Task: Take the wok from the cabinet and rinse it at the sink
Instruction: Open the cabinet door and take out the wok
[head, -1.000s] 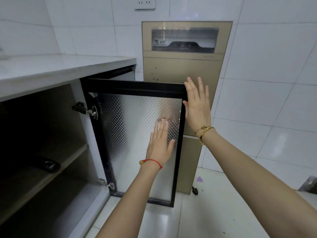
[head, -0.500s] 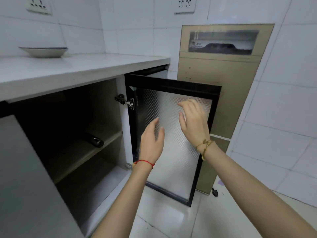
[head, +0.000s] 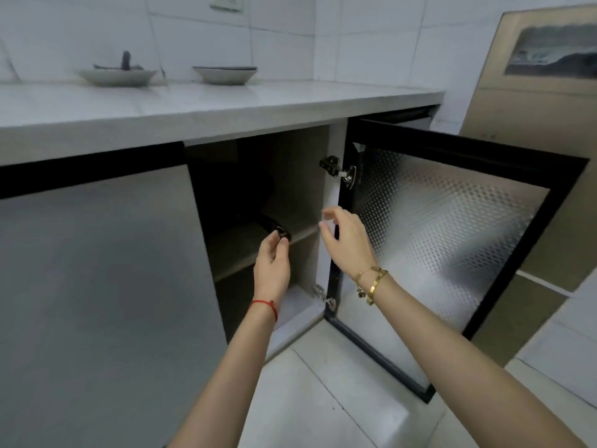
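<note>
The cabinet [head: 323,189] under the counter stands open, its black-framed textured door [head: 452,247] swung out to the right. On the middle shelf [head: 245,253] lies a black wok handle [head: 269,223]; the wok's pan is lost in the dark interior. My left hand [head: 273,260] reaches to the handle's end, fingertips pinching it. My right hand [head: 347,240] hovers in front of the cabinet's right side panel, fingers loosely curled, holding nothing.
A closed grey cabinet door [head: 97,302] is at the left. Two shallow bowls [head: 118,76] [head: 224,74] sit on the white counter [head: 226,105]. A tall gold-coloured appliance [head: 533,124] stands behind the open door. White tile floor [head: 339,399] lies below.
The view has swung left toward the cabinet interior. Both hands left the door; my left hand reached in to the wok handle and my right moved to the cabinet's edge.
</note>
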